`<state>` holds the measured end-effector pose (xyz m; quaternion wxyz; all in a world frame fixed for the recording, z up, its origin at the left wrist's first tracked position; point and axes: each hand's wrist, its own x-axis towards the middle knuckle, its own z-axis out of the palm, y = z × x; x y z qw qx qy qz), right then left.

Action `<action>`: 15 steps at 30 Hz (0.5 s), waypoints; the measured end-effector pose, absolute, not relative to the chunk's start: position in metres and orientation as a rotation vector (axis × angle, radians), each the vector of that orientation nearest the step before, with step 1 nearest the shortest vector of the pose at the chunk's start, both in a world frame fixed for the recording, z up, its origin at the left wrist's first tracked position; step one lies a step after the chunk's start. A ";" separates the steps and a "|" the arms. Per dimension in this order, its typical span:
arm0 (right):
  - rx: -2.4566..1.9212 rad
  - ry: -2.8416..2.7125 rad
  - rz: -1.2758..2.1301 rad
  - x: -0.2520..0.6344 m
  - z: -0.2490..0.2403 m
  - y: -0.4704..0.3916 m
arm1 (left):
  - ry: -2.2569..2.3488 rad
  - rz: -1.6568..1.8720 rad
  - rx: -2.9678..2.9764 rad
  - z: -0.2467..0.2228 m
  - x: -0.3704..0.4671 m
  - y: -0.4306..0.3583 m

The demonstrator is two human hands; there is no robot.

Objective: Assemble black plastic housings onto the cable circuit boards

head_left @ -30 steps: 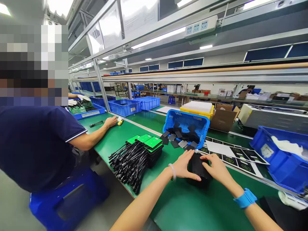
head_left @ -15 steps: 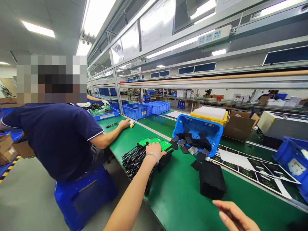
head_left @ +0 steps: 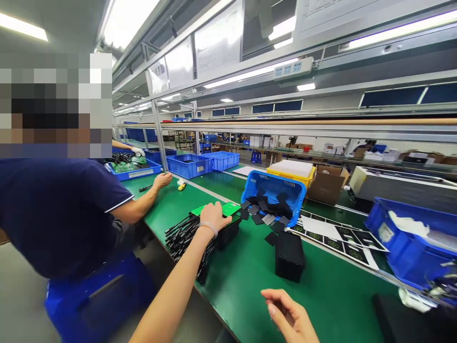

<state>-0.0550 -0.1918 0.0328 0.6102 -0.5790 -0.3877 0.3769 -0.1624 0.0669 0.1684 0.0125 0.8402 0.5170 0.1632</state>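
1. The left hand [head_left: 213,215] lies flat on the green-topped stack [head_left: 228,215], fingers spread, clamping nothing; its cables trail leftward.
2. The right hand [head_left: 290,318] hovers loosely curled and empty, nearer the black block [head_left: 289,256], which stands just beyond it.

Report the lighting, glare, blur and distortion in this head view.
Head view: bright ceiling tubes blow out to white; wide-angle bending curves the shelf rails; right hand slightly soft at the bottom edge; left hand on the green boards is sharp.
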 end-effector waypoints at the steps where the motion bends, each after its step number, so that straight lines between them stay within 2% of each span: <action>1: -1.323 -0.893 0.919 -0.055 0.034 -0.189 | 1.570 0.571 2.631 0.170 -0.162 0.057; 5: -0.968 -0.516 0.924 -0.059 0.041 -0.175 | 1.206 0.687 2.698 0.163 -0.150 -0.007; 9: -0.508 -0.098 0.953 -0.050 0.044 -0.182 | 0.530 0.452 2.532 0.132 -0.117 -0.054; 15: -0.372 0.008 1.112 -0.013 0.030 -0.251 | 0.605 0.446 2.397 0.095 -0.043 -0.007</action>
